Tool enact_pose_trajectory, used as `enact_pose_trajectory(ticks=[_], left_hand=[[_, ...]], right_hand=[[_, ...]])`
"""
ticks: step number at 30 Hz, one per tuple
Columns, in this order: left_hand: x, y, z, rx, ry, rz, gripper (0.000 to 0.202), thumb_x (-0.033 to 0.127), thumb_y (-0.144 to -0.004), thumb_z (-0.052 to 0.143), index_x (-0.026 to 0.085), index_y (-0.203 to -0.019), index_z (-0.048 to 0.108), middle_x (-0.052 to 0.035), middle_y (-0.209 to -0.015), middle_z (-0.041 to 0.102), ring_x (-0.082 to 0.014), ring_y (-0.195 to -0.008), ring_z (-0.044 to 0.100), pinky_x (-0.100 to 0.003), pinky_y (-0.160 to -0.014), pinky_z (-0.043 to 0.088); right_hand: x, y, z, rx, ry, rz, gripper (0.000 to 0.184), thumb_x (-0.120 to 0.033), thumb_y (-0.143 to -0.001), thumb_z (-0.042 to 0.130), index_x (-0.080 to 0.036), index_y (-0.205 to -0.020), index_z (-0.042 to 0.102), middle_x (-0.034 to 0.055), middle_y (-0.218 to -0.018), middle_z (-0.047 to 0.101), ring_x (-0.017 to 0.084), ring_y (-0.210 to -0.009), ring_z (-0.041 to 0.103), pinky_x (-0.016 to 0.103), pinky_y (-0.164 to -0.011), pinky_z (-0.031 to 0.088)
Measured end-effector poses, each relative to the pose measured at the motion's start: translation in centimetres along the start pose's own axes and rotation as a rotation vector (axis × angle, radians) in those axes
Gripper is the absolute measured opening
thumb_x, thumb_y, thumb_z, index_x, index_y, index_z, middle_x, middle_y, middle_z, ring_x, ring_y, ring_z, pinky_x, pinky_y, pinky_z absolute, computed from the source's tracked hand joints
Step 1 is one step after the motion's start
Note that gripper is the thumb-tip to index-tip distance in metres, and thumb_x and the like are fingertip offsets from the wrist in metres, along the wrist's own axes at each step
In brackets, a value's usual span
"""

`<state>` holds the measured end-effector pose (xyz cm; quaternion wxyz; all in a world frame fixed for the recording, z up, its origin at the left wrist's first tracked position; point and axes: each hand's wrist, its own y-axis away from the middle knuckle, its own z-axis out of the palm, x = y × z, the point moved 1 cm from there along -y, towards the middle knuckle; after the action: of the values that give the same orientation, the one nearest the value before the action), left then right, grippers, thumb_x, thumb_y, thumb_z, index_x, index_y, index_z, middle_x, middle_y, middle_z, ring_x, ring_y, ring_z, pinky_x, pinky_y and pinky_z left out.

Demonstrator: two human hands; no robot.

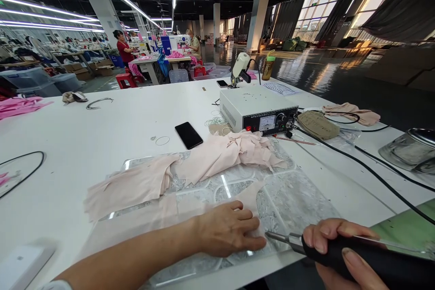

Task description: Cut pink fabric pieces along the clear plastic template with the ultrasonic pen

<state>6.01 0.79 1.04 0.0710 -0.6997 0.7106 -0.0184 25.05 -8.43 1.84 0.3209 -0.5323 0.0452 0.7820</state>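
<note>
My left hand [229, 229] presses down on a thin, pale pink fabric piece [253, 197], fingers spread and slightly bent. The fabric lies on a clear template board [292, 199] with slots and rounded outlines. In my right hand [343, 244] is a black-handled cutter [326, 251] with a pointed metal tip. That tip is at the board, just right of my left fingertips; whether it touches the fabric I cannot tell. Behind my left hand lie two heaps of pale pink fabric pieces, a left pile [132, 183] and a right pile [227, 154].
A metal control box [258, 104] with a dial stands behind the piles, and a black cable [360, 170] runs rightward from it. A phone [189, 135], a beige pouch [318, 124], a glass jar [409, 149] and a white box [25, 265] lie around. People work at sewing machines beyond.
</note>
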Motion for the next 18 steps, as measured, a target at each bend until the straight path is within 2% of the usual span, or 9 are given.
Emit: enact_pose_trajectory(ticks=[7, 14, 18], left_hand=[[0.06, -0.01, 0.05, 0.022, -0.006, -0.004, 0.021, 0.013, -0.092, 0.053, 0.019, -0.112, 0.056, -0.0071, -0.099, 0.057, -0.0178, -0.079, 0.050, -0.032, -0.073, 0.035], [0.09, 0.01, 0.05, 0.020, -0.013, -0.002, 0.018, 0.014, -0.093, 0.051, 0.019, -0.110, 0.056, -0.0076, -0.099, 0.058, -0.0174, -0.079, 0.050, -0.032, -0.073, 0.035], [0.09, 0.01, 0.08, 0.026, 0.003, -0.007, 0.018, 0.014, -0.095, 0.048, 0.018, -0.111, 0.056, -0.0074, -0.098, 0.057, -0.0175, -0.079, 0.050, -0.032, -0.073, 0.035]], right_hand=[[0.21, 0.00, 0.21, -0.035, 0.004, -0.015, 0.015, -0.032, -0.078, 0.067, -0.022, -0.079, 0.056, -0.0004, -0.067, 0.051, 0.014, -0.052, 0.052, 0.033, -0.049, 0.051], [0.36, -0.58, 0.26, -0.055, -0.001, -0.071, 0.015, -0.028, -0.076, 0.070, -0.022, -0.074, 0.056, -0.0005, -0.066, 0.055, 0.012, -0.047, 0.051, 0.032, -0.048, 0.052], [0.67, -0.86, 0.10, -0.052, -0.025, -0.057, 0.011, -0.025, -0.076, 0.069, -0.021, -0.075, 0.058, -0.0001, -0.066, 0.055, 0.012, -0.048, 0.052, 0.033, -0.049, 0.053]])
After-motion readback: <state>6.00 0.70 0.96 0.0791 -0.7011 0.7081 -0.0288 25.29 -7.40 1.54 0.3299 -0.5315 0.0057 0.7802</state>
